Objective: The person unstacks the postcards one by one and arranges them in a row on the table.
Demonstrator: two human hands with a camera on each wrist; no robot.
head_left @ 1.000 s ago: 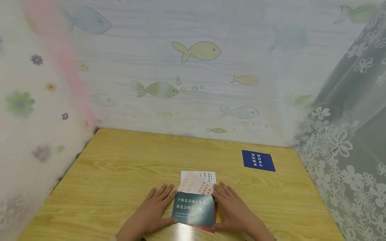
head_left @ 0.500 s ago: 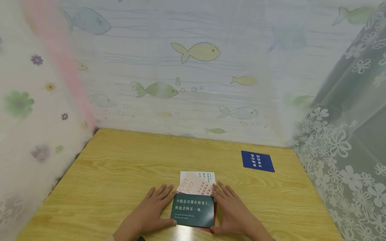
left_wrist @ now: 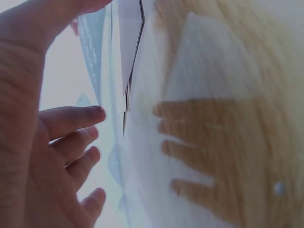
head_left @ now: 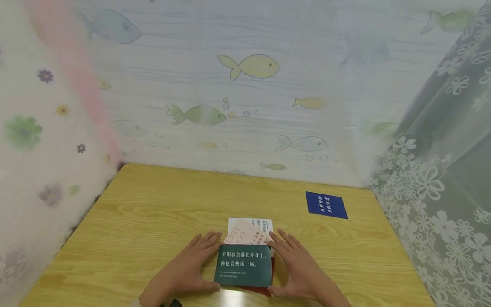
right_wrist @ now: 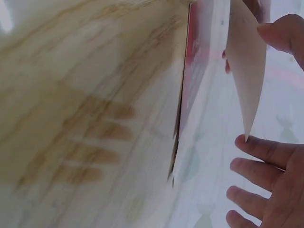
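Observation:
A dark green card (head_left: 245,277) with white writing is raised off the wooden table, its face up. My left hand (head_left: 188,266) grips its left end between thumb and index finger, and my right hand (head_left: 301,268) grips the right end likewise. Between the right thumb and index fingertip (right_wrist: 244,142) the card (right_wrist: 246,61) bows slightly. The other fingers of both hands are spread and touch nothing. Beneath it lie a red card (right_wrist: 194,61), a pink card (head_left: 243,234) and a white card (head_left: 235,222), overlapping and partly hidden.
A blue card (head_left: 327,205) with white writing lies at the table's back right. The wooden table (head_left: 153,213) meets a fish-patterned curtain (head_left: 249,106) at the back. Flowered fabric (head_left: 23,179) hangs at the left, and white flowered lace (head_left: 429,192) at the right.
The green card has risen a little from the pile and shifted slightly left, with both hands moving along with it. The blue card and the pile stay in place.

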